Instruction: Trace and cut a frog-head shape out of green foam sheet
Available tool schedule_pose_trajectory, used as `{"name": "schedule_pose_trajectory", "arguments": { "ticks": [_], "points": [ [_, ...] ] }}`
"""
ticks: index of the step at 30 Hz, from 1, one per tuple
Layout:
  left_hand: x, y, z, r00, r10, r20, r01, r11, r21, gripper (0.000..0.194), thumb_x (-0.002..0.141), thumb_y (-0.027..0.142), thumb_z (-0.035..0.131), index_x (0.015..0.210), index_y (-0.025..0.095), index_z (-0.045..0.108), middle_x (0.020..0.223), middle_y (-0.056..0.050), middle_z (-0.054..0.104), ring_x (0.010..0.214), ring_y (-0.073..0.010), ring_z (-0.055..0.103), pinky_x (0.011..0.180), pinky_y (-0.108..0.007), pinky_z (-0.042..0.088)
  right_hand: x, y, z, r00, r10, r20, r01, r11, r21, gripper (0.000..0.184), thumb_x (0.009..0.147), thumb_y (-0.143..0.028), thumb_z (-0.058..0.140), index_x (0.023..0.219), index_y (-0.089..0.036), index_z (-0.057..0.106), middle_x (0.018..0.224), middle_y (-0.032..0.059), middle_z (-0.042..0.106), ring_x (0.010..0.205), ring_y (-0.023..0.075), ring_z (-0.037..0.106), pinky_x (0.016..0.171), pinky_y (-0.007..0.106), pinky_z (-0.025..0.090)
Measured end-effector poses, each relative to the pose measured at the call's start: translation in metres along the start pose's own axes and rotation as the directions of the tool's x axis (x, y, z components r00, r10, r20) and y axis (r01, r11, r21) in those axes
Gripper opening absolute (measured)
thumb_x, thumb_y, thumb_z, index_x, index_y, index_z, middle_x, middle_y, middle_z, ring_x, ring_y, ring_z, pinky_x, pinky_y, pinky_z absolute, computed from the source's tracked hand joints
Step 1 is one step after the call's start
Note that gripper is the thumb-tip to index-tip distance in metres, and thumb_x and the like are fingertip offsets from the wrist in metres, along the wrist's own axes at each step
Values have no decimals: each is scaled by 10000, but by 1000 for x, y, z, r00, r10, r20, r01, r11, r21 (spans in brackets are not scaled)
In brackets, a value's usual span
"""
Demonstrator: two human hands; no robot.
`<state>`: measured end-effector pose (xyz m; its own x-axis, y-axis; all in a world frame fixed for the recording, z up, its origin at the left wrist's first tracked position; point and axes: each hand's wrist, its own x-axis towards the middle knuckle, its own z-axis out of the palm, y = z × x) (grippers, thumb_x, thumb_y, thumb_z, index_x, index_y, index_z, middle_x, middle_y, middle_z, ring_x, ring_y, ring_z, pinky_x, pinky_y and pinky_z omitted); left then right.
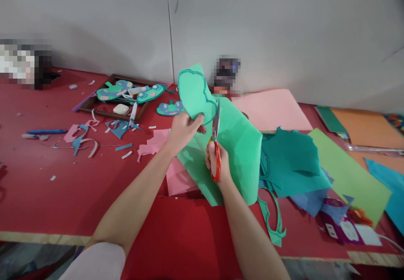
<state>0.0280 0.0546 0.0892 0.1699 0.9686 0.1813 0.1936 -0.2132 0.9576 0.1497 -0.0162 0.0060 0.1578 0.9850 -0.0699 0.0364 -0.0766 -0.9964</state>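
My left hand (187, 130) pinches a light green felt-like sheet (241, 149) near a cloud-like outline drawn on it in dark marker. The outlined part (192, 93) stands up above my thumb. My right hand (221, 160) is closed round the red handle of a pair of scissors (216, 130). The blades point upward at the right edge of the outlined part, and how far they are apart is hard to tell. Below my hands, the rest of the green sheet hangs in a broad fold over the table, partly covering pink pieces (179, 177).
A dark wooden frame (112, 114) with green and blue decorated cutouts (115, 91) lies at the back left. Scraps and a blue pen (47, 131) are scattered left. Teal (290, 162), pink (271, 109) and lime sheets (353, 175) lie right, near a purple-and-white power socket (341, 225).
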Motion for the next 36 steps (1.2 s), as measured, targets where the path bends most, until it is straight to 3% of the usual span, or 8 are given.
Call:
{"name": "schedule_pose_trajectory", "arguments": {
  "ticks": [7,14,26,33,36],
  "points": [
    [1,0,-1,1000,-3,-12,3,1000,5,319,833,288,481,556,154,564,521,-20,633,515,-101,614,560,-193,495,0,1,-1,1000,-10,6,10,999,-35,396,832,-569,454,677,-207,409,490,-73,366,396,63,343,387,194,298],
    [3,-4,-1,997,-18,-73,12,997,-80,198,816,293,511,663,171,537,520,8,620,492,-106,611,526,-201,496,-1,-1,0,1000,0,6,0,999,-40,395,818,-575,475,678,-211,413,462,-80,362,379,67,337,376,200,290],
    [3,-5,-1,995,-4,-96,-6,995,-99,201,823,290,508,661,174,533,533,9,629,502,-107,615,531,-210,495,0,-1,0,1000,-13,9,14,997,-73,405,811,-573,488,657,-211,396,455,-79,362,389,67,329,382,201,284],
    [5,-3,-3,988,-3,-153,-2,999,-36,157,810,268,530,675,190,509,554,21,643,514,-100,614,498,-197,464,-1,-3,0,1000,4,13,-3,998,-69,415,796,-586,501,655,-214,381,449,-82,351,385,69,320,380,205,283],
    [6,-6,-3,992,-29,-127,15,994,-108,159,816,292,521,694,190,507,560,16,649,507,-107,617,509,-211,487,-1,-3,0,1000,10,14,-9,998,-65,418,790,-588,507,652,-215,378,449,-83,348,385,69,317,378,205,280]
  ]
}}
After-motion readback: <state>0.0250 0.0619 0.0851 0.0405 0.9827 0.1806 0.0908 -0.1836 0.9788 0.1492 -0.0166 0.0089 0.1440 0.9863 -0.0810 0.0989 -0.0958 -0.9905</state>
